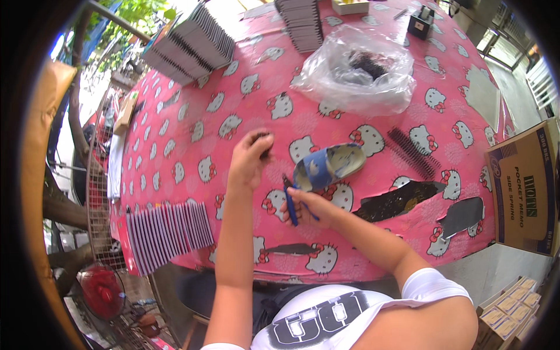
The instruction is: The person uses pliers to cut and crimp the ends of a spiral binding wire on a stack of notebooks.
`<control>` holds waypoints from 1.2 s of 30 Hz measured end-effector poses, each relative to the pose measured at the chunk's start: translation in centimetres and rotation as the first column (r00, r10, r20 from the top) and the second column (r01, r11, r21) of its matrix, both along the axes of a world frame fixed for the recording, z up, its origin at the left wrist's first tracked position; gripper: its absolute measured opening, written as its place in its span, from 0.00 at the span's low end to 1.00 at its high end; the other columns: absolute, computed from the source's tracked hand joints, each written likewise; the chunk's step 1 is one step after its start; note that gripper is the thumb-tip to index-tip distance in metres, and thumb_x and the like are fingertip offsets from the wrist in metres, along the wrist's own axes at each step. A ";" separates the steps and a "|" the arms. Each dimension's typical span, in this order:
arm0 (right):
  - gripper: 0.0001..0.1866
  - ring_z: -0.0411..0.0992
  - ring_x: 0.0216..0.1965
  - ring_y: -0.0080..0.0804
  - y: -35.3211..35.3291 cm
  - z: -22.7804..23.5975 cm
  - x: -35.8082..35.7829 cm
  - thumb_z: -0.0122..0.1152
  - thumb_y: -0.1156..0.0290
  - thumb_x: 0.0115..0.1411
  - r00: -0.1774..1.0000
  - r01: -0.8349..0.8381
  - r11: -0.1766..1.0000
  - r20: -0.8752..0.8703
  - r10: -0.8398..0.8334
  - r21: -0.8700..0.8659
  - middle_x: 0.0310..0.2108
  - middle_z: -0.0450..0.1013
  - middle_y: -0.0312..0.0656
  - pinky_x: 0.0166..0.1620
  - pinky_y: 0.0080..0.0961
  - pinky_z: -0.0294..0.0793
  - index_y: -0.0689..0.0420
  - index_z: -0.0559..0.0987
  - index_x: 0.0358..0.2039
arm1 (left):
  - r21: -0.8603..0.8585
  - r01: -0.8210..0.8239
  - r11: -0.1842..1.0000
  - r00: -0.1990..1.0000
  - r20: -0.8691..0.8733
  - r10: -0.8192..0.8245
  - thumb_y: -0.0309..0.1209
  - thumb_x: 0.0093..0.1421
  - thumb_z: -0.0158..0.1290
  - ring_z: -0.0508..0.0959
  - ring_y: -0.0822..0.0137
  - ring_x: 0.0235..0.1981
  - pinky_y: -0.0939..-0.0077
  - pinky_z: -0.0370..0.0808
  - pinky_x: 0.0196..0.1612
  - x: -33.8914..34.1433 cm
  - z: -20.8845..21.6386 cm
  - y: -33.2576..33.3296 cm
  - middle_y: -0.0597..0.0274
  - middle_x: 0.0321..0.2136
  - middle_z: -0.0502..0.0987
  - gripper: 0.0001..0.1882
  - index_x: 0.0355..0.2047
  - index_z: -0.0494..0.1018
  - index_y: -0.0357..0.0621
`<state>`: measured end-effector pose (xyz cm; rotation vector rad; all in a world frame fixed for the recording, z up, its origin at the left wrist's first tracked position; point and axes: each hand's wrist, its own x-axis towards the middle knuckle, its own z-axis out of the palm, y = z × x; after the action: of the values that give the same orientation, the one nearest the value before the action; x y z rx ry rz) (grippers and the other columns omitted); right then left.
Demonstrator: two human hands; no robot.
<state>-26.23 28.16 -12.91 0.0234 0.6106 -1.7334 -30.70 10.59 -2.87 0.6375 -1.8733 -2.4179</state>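
My left hand [252, 158] is raised over the table with its fingers closed round a small dark thing, blurred and mostly hidden. To its right, my right hand [309, 207] grips blue-handled pliers [290, 205], their dark jaws pointing up and away from me. Just beyond the pliers lies a blue and grey slide sandal [329, 166], apart from both hands. Black spiral binding coils [413, 153] lie in a bunch right of the sandal. A clear plastic bag [326, 79] farther back holds more black coils [368, 65].
A pink patterned cloth [192, 125], torn at the right, covers the table. Spiral notebooks [169, 236] lie in a row at the near left. Notebook stacks [189, 44] stand at the back. A cardboard box [522, 186] stands at the right edge, a black holder [421, 22] far right.
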 end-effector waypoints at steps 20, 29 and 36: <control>0.30 0.74 0.34 0.28 2.5 -2.3 1.7 0.50 0.44 0.64 0.750 -0.055 0.996 -0.656 0.083 0.064 0.38 0.74 0.41 0.40 0.26 0.74 0.59 0.72 0.50 | -0.647 0.092 0.757 0.910 -0.253 -0.328 0.31 0.59 0.59 0.79 0.72 0.43 0.80 0.75 0.44 5.7 14.9 4.2 0.56 0.43 0.79 0.20 0.50 0.74 0.34; 0.17 0.73 0.31 0.28 -8.6 9.1 7.1 0.60 0.60 0.61 0.239 -0.085 0.987 -0.959 0.153 0.137 0.31 0.71 0.41 0.35 0.29 0.72 0.58 0.69 0.42 | -0.983 0.045 -0.178 0.999 0.045 0.003 0.52 0.62 0.51 0.55 0.59 0.67 0.57 0.47 0.67 25.6 21.1 -17.9 0.56 0.64 0.61 0.35 0.65 0.60 0.50; 0.24 0.72 0.39 0.43 -16.5 18.3 9.5 0.71 0.64 0.48 -0.462 0.028 0.939 -0.837 -0.292 -0.343 0.40 0.71 0.45 0.42 0.35 0.70 0.58 0.74 0.44 | -0.992 0.113 -0.049 0.993 0.114 -0.023 0.46 0.65 0.44 0.47 0.46 0.69 0.34 0.35 0.64 24.1 15.9 -18.2 0.59 0.67 0.55 0.28 0.65 0.59 0.63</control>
<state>-16.75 11.71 5.42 -2.0193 1.8693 -1.6254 -6.61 -7.59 13.07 0.3820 -2.9097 -0.2781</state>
